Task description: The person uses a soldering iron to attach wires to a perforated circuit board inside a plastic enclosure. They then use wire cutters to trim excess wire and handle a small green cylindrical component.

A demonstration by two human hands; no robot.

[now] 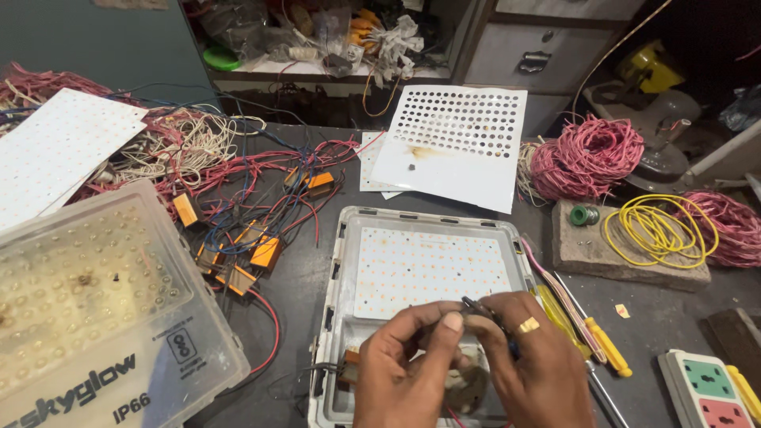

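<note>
Both hands meet low over the open grey metal floodlight housing [342, 238], which lies flat on the dark desk [674, 317] with its white LED panel dotted with small orange chips [432, 265] facing up. The left hand [400, 364] has its fingers pinched together, thumb on top, on one end of a small dark piece with a thin wire [476, 307]; the right hand [535, 361], a gold ring on one finger, closes its fingertips on the other end. What exactly the piece is I cannot make out, it is so small and half hidden.

It looks light and thin, probably bendable and easy to lose from a loose pinch, so a fingertip hold near its ends seems right. The LED panel beneath seems stiff but delicate on its face; its edges would be the safer place to touch.

Just right of the housing lie yellow-handled screwdrivers [602, 345]. To the left sits a clear ribbed plastic lens cover [95, 309], beside a tangle of red and blue wires with small orange blocks [254, 238]. A white perforated sheet [456, 143] lies behind, near coils of pink wire [587, 154] and yellow wire [658, 230].
</note>
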